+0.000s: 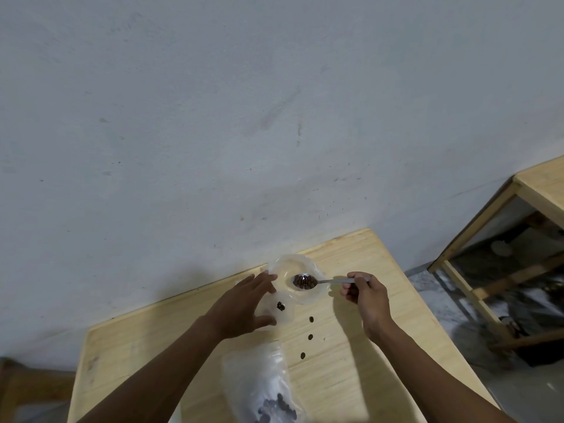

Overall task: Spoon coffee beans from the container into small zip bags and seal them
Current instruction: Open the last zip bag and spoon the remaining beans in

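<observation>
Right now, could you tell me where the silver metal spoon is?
Head view, lower centre: the right hand holds the silver metal spoon, bowl over the open clear plastic zip bag.

bag of beans (263, 389) partly beyond bottom edge, second table (541, 186) beyond right edge

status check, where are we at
Left hand holds zip bag open. Right hand holds loaded spoon at its mouth. Three loose beans on table.
</observation>
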`<state>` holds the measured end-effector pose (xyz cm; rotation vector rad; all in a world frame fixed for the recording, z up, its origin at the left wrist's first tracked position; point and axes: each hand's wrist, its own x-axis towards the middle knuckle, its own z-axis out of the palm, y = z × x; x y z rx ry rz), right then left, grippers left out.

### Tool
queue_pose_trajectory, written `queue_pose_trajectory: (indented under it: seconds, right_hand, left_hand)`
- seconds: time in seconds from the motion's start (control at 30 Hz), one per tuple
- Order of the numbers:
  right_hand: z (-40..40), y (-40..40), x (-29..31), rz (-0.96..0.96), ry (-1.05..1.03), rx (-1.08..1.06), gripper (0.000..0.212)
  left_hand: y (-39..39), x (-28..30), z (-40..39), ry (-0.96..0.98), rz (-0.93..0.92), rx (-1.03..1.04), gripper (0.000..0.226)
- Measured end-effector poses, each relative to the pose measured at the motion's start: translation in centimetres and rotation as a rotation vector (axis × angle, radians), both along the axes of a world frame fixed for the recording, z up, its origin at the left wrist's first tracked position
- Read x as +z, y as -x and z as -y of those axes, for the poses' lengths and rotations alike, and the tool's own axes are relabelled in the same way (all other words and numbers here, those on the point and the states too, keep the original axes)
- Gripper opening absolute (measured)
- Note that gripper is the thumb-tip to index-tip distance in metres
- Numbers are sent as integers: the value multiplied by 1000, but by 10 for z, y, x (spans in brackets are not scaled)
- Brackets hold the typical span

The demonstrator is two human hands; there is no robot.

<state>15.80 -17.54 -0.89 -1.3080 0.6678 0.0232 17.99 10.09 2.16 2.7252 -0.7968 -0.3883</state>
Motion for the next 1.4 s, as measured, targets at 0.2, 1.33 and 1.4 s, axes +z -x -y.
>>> queue_pose_trajectory:
  seconds: [0.2,1.33,1.4]
  right_hand:
    - [3,-6,12,63,55,-57,21]
    - [-26,-12,91,295,132,38,23]
    - [-7,-4,62,114,35,-98,23]
  left_hand:
    - [-2,-2,6,107,25,91,68]
    - [52,12,-24,924,-44,865,54]
    - [63,9,-30,986,-51,909,60]
